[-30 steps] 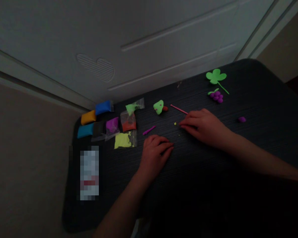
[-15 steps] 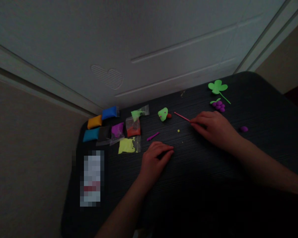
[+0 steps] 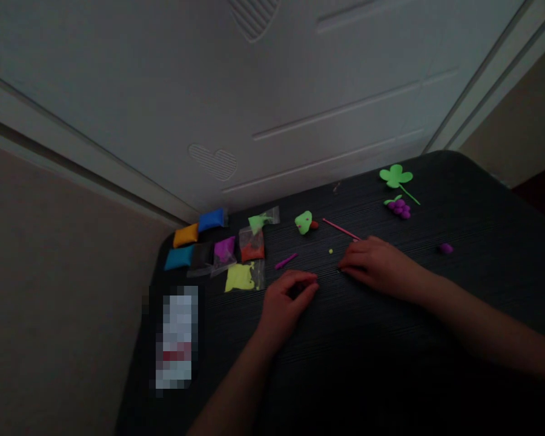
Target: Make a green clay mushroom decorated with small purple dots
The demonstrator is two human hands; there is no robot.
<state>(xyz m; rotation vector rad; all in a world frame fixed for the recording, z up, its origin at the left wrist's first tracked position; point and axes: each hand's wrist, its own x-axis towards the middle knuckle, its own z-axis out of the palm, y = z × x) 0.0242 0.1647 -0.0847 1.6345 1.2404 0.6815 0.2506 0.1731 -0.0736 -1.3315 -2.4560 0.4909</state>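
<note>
My left hand (image 3: pixel 285 300) rests on the dark table (image 3: pixel 390 339), fingers curled in and thumb against forefinger; whatever is inside is hidden. My right hand (image 3: pixel 378 265) lies palm down, fingers stretched left, fingertips on the table beside a tiny pale speck (image 3: pixel 338 270). Just beyond those fingertips sits a small yellow clay ball (image 3: pixel 330 251). A thin pink stick (image 3: pixel 340 229) lies behind the right hand. A purple tool (image 3: pixel 285 261) lies ahead of the left hand. A green clay piece with a red dot (image 3: pixel 304 222) stands further back.
Several clay packs (image 3: pixel 222 245) in orange, blue, purple, red, green and yellow lie at the table's back left. A green clover leaf (image 3: pixel 395 177), a purple grape bunch (image 3: pixel 399 207) and a purple blob (image 3: pixel 445 247) lie at the right. A white panelled door (image 3: pixel 300 91) stands behind.
My right hand drew back from the pink stick and came down toward me, its fingertips now at the tiny speck. The left hand stayed put. The camera tilted, shifting the view.
</note>
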